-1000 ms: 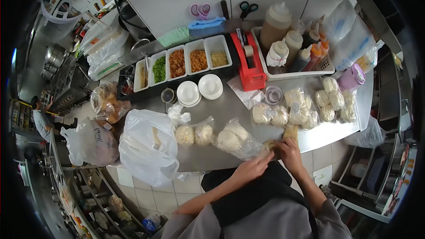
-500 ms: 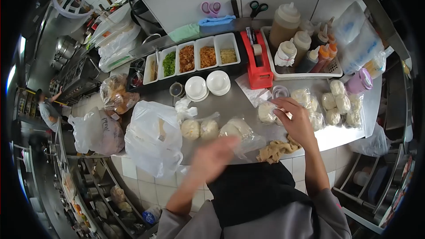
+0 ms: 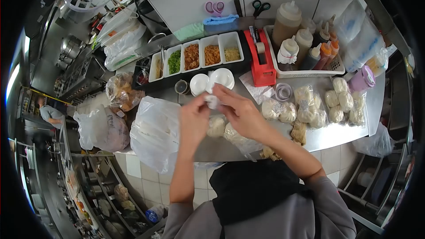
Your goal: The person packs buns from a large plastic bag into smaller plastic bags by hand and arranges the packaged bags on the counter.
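My left hand and my right hand meet above the steel counter, just in front of the white bowls. Between their fingertips is a crumpled bit of white plastic bag, pinched from both sides. Slight blur softens the left fingers. Below the hands lie round white dough balls in clear plastic, partly covered by my hands. To the left sits a large white plastic bag. More wrapped dough balls are right of my right hand.
Behind stands a black holder with several tubs, one of chopped green onion. A red tape dispenser is beside a basket of squeeze bottles. A tan cloth lies near the front edge. Another person stands far left.
My right hand has left the wrapped dough balls on the right and moved left. My left hand has moved up and left. Both now hold the crumpled white plastic, lifted from the counter.
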